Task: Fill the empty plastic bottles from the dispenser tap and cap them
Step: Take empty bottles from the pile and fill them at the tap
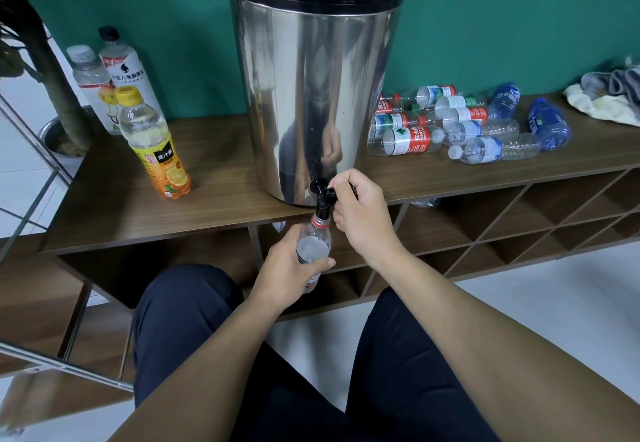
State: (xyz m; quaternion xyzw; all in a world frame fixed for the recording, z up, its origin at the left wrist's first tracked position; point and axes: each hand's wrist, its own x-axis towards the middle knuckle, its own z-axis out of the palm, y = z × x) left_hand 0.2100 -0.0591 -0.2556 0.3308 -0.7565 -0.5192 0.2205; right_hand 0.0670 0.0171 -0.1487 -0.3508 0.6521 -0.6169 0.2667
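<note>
A tall steel dispenser (311,88) stands on the wooden shelf top (121,209), its black tap (322,195) hanging over the front edge. My left hand (287,275) grips a clear plastic bottle (313,246) with a red neck ring, holding its open mouth right under the tap spout. Water shows inside the bottle's upper part. My right hand (360,213) is curled round the tap's lever. A pile of several empty bottles (450,123) lies on the shelf to the right of the dispenser.
Three capped, filled bottles stand left of the dispenser: an orange-labelled one (156,143) in front, two (110,74) behind. Crumpled cloths (609,95) lie at the far right. Open cubbies (519,227) run below the shelf top. My knees are near the shelf.
</note>
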